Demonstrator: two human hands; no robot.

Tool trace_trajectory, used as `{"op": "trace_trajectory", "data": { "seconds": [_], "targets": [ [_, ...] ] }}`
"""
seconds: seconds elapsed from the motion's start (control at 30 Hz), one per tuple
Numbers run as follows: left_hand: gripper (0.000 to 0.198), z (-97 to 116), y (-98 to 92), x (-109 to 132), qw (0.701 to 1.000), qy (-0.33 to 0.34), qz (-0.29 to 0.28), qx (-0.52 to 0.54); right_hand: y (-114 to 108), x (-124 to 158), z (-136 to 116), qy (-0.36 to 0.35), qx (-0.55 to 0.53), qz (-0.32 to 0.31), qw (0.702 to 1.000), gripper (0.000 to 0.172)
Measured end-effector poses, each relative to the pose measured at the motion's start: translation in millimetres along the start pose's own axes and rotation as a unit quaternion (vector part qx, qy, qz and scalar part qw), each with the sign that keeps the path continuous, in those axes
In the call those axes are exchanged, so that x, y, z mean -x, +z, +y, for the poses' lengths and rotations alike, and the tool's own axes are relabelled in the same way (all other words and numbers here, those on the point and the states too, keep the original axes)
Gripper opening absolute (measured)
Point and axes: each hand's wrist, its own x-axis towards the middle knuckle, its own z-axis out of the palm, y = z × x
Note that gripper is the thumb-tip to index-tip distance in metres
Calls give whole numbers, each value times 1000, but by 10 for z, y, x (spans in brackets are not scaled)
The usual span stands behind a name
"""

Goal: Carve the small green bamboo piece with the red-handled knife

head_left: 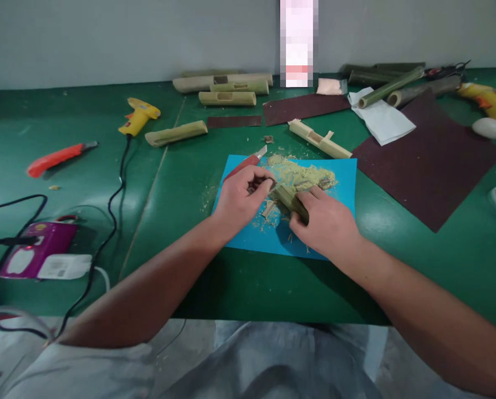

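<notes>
A craft workshop: a green-covered workbench (189, 288) strewn with cut green bamboo tubes (226, 98), dark brown sandpaper sheets (426, 160), a yellow hot-glue gun (138, 117), an orange utility knife (56, 159) and pale bamboo shavings (300, 173).

Both forearms bare, coming up from lower left & lower right of frame, meeting near centre. Left hand (238, 200) fingers curled in, thumb pressed fwd toward centre, grip closed. Right hand (325, 224) knuckles up, fingers wrapped tight, grip closed. Hands just beside each other, wrists low.
</notes>
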Motion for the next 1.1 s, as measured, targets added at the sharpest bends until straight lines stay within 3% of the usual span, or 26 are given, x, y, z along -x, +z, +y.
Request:
{"op": "trace_trajectory", "data": {
  "seconds": [0.33, 0.5, 0.77, 1.1],
  "targets": [
    [14, -48, -18, -18, 999, 26, -12, -41, -31, -7, -14, 9, 1, -7, 1000, 20],
    [18, -56, -26, -16, 995, 54, -47, -67, -24, -12, -1, 5, 2, -1, 1000, 19],
    [18, -49, -77, -22, 974, 164, -46, -147, -30, -6, -12, 6, 4, -4, 1000, 18],
    [16, -1, -50, -17, 987, 135, -36, -78, -6, -3, -9, 4, 5, 4, 1000, 20]
  ]
}}
